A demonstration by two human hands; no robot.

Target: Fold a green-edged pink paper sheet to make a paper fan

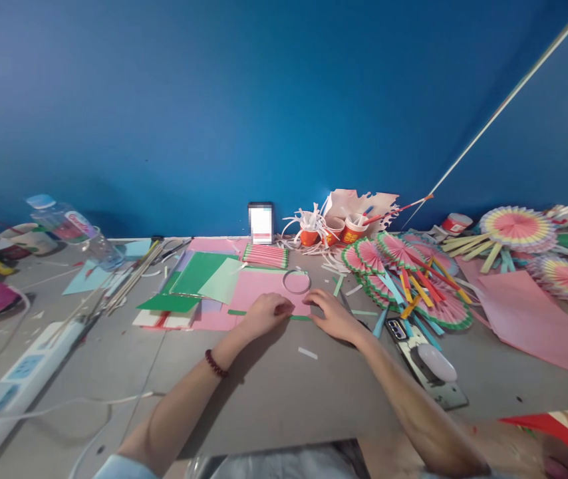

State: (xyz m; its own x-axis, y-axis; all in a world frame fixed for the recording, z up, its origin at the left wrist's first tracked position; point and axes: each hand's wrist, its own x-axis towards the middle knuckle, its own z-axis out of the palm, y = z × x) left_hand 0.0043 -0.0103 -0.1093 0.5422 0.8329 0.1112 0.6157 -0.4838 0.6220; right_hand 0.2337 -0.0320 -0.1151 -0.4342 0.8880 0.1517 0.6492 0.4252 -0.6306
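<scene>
A pink sheet of paper [251,286] lies flat on the desk, with a green strip [300,318] along its near edge. At that edge, my left hand [267,315] has its fingers curled in, the tips closed on the paper's border. Across a short gap, my right hand [334,318] has its thumb and fingers apart at the sheet's right corner. Just beyond both hands a thin roll of tape [296,282] lies on the pink sheet. Green sheets [204,273] overlap its left side. Behind it sits a row of pink-and-white folded paper [265,255].
A phone [261,223] leans on the blue wall. Paper cups [355,229] stand behind pleated paper fans [388,266] on the right. Another phone [426,362] lies near my right forearm. At left are a tilted bottle [67,223], sticks [134,276] and a power strip [22,386].
</scene>
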